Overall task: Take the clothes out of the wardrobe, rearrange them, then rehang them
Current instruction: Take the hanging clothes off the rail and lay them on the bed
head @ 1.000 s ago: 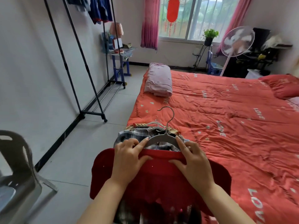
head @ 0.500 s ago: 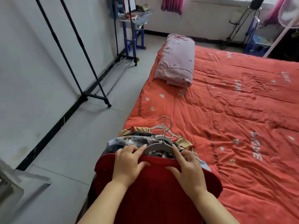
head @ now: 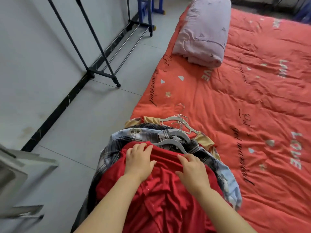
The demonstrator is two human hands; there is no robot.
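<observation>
A red garment lies on top of a pile of hung clothes at the near left corner of the bed. My left hand holds its top edge on the left, fingers curled over the fabric. On the right my right hand holds the same edge. A grey hanger pokes out just past my fingers. Under the red garment lie a plaid shirt and a beige garment, with several more white hangers and their metal hooks pointing up the bed.
The red-orange bed cover fills the right side, with a folded pink quilt at its far end. A black clothes rack stands along the left wall. A grey plastic chair sits at the near left, and a blue stand far back.
The view has tilted down and closer. Both hands have lowered the red garment and its hanger onto the pile on the bed.
</observation>
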